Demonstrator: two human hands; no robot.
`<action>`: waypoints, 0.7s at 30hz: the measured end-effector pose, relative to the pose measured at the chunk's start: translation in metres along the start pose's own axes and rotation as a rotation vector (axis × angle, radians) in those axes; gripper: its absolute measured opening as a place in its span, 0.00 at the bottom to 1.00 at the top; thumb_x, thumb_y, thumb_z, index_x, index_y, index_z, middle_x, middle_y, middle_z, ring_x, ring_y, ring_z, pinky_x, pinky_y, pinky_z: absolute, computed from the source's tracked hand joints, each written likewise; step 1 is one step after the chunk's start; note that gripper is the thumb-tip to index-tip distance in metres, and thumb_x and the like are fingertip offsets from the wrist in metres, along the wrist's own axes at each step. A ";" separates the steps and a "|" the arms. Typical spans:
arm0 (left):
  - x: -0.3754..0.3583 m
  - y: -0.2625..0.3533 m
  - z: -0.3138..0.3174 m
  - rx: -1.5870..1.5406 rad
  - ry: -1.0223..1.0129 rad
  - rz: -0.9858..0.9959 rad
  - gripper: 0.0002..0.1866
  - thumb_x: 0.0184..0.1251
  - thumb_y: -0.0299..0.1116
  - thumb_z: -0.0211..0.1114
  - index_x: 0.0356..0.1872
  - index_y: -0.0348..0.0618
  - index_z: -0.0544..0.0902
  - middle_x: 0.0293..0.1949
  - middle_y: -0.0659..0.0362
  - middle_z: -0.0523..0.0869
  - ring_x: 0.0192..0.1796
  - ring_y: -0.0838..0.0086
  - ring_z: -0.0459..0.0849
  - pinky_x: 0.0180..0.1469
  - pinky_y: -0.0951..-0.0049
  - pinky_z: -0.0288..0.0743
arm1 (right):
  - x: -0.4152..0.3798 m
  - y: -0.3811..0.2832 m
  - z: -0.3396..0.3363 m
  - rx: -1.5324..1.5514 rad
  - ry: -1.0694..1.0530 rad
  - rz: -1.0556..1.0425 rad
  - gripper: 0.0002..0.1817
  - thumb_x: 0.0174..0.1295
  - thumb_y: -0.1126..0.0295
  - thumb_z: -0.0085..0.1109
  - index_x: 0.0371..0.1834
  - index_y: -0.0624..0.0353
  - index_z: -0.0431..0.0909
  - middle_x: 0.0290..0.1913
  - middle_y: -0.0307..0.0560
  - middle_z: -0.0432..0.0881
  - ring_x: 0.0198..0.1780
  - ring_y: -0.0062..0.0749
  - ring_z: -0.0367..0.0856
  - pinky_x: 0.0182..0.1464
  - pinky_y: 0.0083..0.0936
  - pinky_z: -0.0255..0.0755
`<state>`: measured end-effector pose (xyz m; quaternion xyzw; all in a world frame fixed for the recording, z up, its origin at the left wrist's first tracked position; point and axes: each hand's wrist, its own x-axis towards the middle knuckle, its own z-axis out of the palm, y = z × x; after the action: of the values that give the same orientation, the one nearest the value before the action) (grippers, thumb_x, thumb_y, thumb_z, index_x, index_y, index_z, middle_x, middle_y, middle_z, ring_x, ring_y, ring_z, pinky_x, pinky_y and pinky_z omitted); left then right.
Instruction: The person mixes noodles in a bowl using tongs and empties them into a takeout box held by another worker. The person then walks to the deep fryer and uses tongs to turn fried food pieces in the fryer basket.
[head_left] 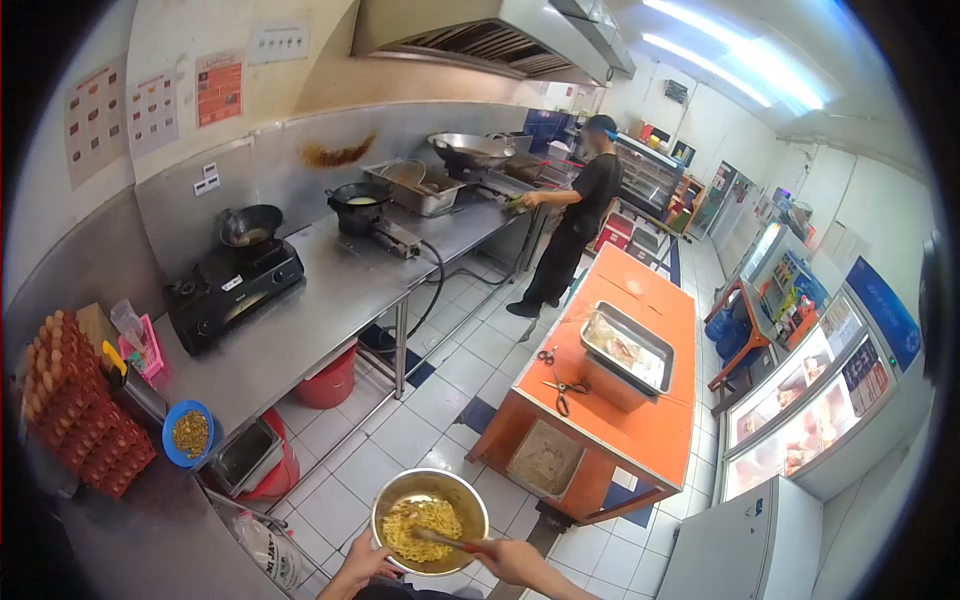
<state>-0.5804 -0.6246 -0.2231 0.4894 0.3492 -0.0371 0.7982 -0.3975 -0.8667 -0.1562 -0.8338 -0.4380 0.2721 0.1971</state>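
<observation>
Low in front of me is a deep steel bowl (478, 497) with a yellow, crumbly or noodle-like food (430, 520) in it. At the bowl's lower left, my left hand (362, 562) is closed on its rim and side. Closed round the handle of a wooden spoon (455, 543) is my right hand (508, 562), at the bowl's lower right. The spoon slants leftward over the rim. Its far end lies in the food, so its shape is partly hidden. To the left, a blue bowl (170, 443) of yellowish chopped food sits on the steel counter's edge.
Stacked egg trays (85, 420) and a black portable stove (237, 292) with a wok stand on the left counter. An orange table (640, 300) at right bears scissors (563, 394) and a metal tray (600, 352). Another person (580, 215) works by the far counter.
</observation>
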 end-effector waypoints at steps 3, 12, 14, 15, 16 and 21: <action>-0.003 -0.030 0.052 0.091 -0.094 0.037 0.39 0.68 0.22 0.62 0.78 0.47 0.56 0.47 0.44 0.87 0.33 0.59 0.92 0.24 0.71 0.86 | -0.078 0.036 -0.016 -0.027 0.197 0.159 0.17 0.71 0.58 0.54 0.60 0.43 0.81 0.37 0.59 0.86 0.40 0.57 0.86 0.44 0.48 0.79; -0.013 -0.147 0.301 0.089 -0.254 -0.073 0.36 0.69 0.23 0.59 0.77 0.48 0.57 0.45 0.49 0.87 0.27 0.64 0.90 0.23 0.74 0.84 | -0.343 0.151 -0.001 0.162 0.320 0.365 0.14 0.68 0.62 0.57 0.54 0.47 0.83 0.34 0.57 0.86 0.37 0.57 0.85 0.39 0.48 0.79; -0.027 -0.167 0.352 0.144 -0.317 -0.088 0.36 0.69 0.23 0.58 0.77 0.48 0.56 0.46 0.48 0.87 0.29 0.63 0.91 0.23 0.74 0.84 | -0.403 0.169 0.001 0.048 0.355 0.426 0.15 0.70 0.61 0.57 0.57 0.42 0.80 0.29 0.55 0.83 0.31 0.56 0.84 0.34 0.49 0.78; -0.025 -0.171 0.383 0.171 -0.371 -0.022 0.35 0.70 0.23 0.57 0.76 0.48 0.56 0.47 0.47 0.87 0.31 0.62 0.92 0.23 0.75 0.85 | -0.422 0.177 -0.009 -0.051 0.361 0.498 0.15 0.70 0.60 0.57 0.58 0.41 0.79 0.28 0.53 0.82 0.29 0.56 0.84 0.33 0.48 0.78; -0.026 -0.177 0.411 0.178 -0.400 -0.024 0.35 0.70 0.23 0.57 0.76 0.48 0.56 0.47 0.47 0.87 0.31 0.62 0.92 0.23 0.75 0.85 | -0.434 0.190 -0.014 -0.056 0.378 0.522 0.15 0.70 0.60 0.57 0.58 0.41 0.79 0.28 0.53 0.82 0.29 0.56 0.84 0.33 0.48 0.78; -0.029 -0.203 0.526 0.247 -0.550 -0.112 0.35 0.70 0.22 0.54 0.77 0.48 0.54 0.48 0.45 0.87 0.34 0.60 0.93 0.24 0.75 0.86 | -0.494 0.248 -0.018 0.029 0.663 0.625 0.16 0.69 0.63 0.58 0.59 0.43 0.79 0.28 0.52 0.81 0.29 0.54 0.82 0.32 0.47 0.76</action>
<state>-0.4098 -1.1630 -0.2134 0.5342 0.1392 -0.2544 0.7940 -0.4635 -1.4157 -0.1442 -0.9652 -0.0749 0.0431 0.2468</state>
